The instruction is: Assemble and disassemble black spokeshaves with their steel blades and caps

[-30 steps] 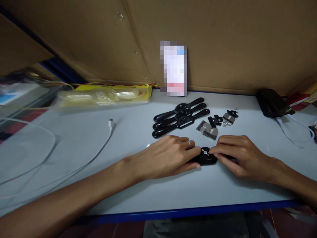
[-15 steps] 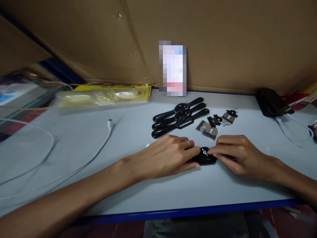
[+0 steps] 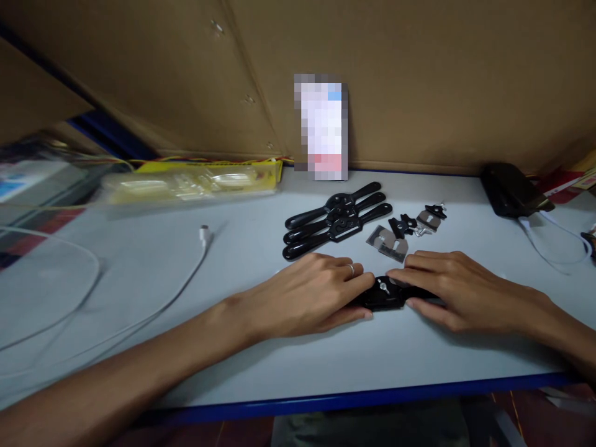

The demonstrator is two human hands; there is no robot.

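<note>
1. White, thin charging cable [image 3: 203, 233] curves across the pale tabletop [image 3: 209, 379], well apart from both hands.
2. Ringed on one finger, the person's left hand [image 3: 319, 292] is closed over the left part of a glossy black tool with a broad middle body [image 3: 382, 302]; its thumb lies along the near side. The handle end underneath is hidden.
3. Beyond that hand, three similar glossy black, two-handled tools [image 3: 342, 214] lie side by side, slanting away to the right.
4. The gripped tool rests between the hands, its long axis running left to right, almost in line with them. On its body sits a small silver winged screw [image 3: 383, 286], slanted across that axis, close to both index fingertips; neither hand is clearly nearer.
5. Flat grey metal blades [image 3: 382, 237] and black notched plates [image 3: 397, 225] lie just beyond the tool.
6. The right hand [image 3: 459, 295] straddles the right handle, thumb near, fingers far; whether it squeezes cannot be told.
</note>
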